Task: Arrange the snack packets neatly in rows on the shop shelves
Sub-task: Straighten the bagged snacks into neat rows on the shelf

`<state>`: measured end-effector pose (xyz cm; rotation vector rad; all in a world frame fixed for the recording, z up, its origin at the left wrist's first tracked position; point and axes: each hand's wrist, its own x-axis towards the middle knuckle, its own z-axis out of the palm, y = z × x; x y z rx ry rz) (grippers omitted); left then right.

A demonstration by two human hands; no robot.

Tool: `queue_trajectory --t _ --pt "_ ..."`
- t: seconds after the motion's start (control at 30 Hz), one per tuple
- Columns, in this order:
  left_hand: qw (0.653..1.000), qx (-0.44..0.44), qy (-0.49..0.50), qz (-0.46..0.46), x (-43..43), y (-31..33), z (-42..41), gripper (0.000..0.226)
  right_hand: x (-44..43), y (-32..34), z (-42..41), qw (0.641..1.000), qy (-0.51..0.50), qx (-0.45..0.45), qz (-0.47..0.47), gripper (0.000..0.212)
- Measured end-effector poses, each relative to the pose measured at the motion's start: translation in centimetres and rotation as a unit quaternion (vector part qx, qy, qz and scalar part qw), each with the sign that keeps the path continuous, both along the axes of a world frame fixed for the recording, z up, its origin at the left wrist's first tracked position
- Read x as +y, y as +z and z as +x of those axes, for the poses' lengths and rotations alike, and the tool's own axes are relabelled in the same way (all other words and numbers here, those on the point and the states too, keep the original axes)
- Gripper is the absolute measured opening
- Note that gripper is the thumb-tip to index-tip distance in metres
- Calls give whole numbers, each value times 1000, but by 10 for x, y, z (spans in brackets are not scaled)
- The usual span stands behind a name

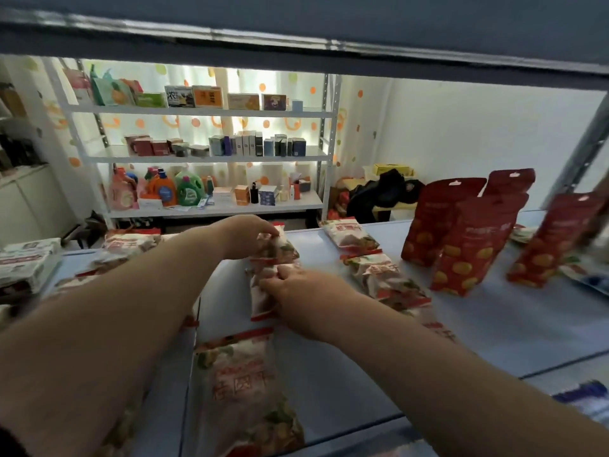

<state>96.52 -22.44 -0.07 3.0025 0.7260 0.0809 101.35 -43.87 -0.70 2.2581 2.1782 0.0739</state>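
White snack packets with red edges lie on the pale blue shelf (329,367). My left hand (245,235) pinches the far packet (280,249) of the middle row by its top end. My right hand (303,298) grips the packet just behind it (262,298), fingers curled on its upper part. A third packet of that row (242,390) lies nearest me. To the right, a second row holds two packets (352,237) (389,282). More packets (131,242) lie to the left, partly hidden by my left arm.
Tall red stand-up pouches (461,232) stand on the shelf's right side, one more (557,235) leans further right. A stack of white packs (26,262) sits at the far left. The shelf above (296,34) hangs low overhead. A white rack with bottles and boxes (204,153) stands behind.
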Motion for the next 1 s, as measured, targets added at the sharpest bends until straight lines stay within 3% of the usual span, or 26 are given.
queue_trajectory --t 0.37,0.8,0.9,1.0 --pt "999 -5 -44 -17 -28 -1 43 41 -32 11 27 997 -63 23 -33 55" --pt "1000 -2 -10 -15 -46 1 34 46 -47 5 29 994 -94 21 -41 61" --pt "999 -33 -18 -20 -48 8 17 46 -51 3 21 996 -86 12 4 64" --pt "998 -52 -17 -16 -45 15 -18 42 -60 0 -4 996 -11 37 83 56"
